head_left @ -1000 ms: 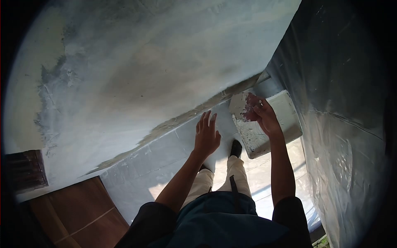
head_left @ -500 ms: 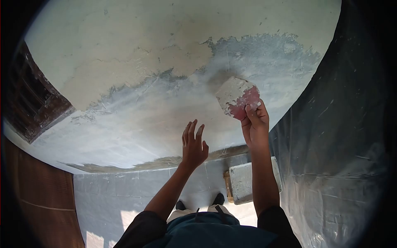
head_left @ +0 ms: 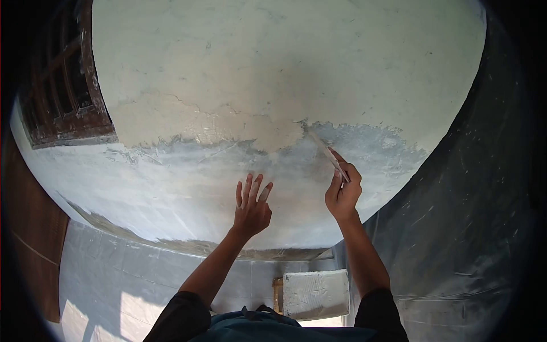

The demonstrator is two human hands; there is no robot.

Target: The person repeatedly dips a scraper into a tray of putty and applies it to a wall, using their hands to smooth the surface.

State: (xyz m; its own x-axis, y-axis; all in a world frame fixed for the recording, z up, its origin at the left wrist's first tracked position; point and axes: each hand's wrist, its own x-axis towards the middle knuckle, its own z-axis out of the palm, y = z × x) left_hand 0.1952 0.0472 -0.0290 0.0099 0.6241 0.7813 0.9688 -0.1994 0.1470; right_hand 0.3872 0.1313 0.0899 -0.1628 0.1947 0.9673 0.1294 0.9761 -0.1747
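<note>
My right hand [head_left: 344,192] pinches a flat putty scraper [head_left: 328,154] between thumb and fingers. The scraper is seen nearly edge-on, its far end at the ragged border where the cream coat meets the grey band [head_left: 367,139] on the wall [head_left: 273,62]. Lower and to the left, my left hand [head_left: 252,208] holds nothing; its fingers are spread, pale smears on them, and overlap the whitish lower part of the wall.
A barred brown window [head_left: 71,85] is set in the wall at upper left. Near my body stands a tray [head_left: 316,293] with a whitish, ridged surface. Dark plastic sheeting [head_left: 450,228] hangs on the right; a brown panel [head_left: 35,233] is at left.
The view has tilted up, showing more upper wall. My right hand has turned the scraper from face-on to edge-on, its far end now at the ragged border. My left hand stays spread.
</note>
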